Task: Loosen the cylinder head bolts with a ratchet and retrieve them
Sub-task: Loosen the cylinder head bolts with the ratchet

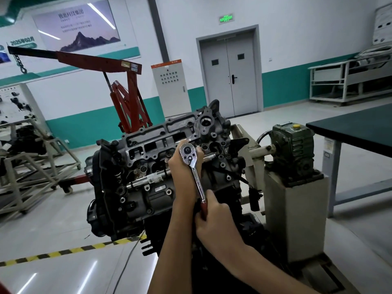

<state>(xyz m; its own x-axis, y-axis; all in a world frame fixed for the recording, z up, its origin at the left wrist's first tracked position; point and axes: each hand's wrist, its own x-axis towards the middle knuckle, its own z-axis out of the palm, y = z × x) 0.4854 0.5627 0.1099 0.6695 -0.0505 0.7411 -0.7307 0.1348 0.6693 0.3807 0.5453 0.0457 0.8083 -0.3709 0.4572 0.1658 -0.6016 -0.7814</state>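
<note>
The left grip [182, 174] is curled up round the head of the ratchet [196, 175], fingers tucked behind it and the thumb side towards us, holding the chrome head down on the cylinder head [157, 143]. The right grip [214, 219] is wrapped tight round the dark red handle at the lower end of the tool, thumb lying up along the shaft. The ratchet slants from that handle up and left to its round head, which sits over the right part of the cylinder head. What lies under it, socket or bolt, is hidden by the fingers. The engine [127, 200] hangs on a stand, tilted towards us, with a green gearbox [293, 145] on the pedestal to its right. A red engine hoist [127, 96] stands behind, a dark surface [352, 126] to the right, and yellow-and-black tape [63, 252] crosses the floor.
</note>
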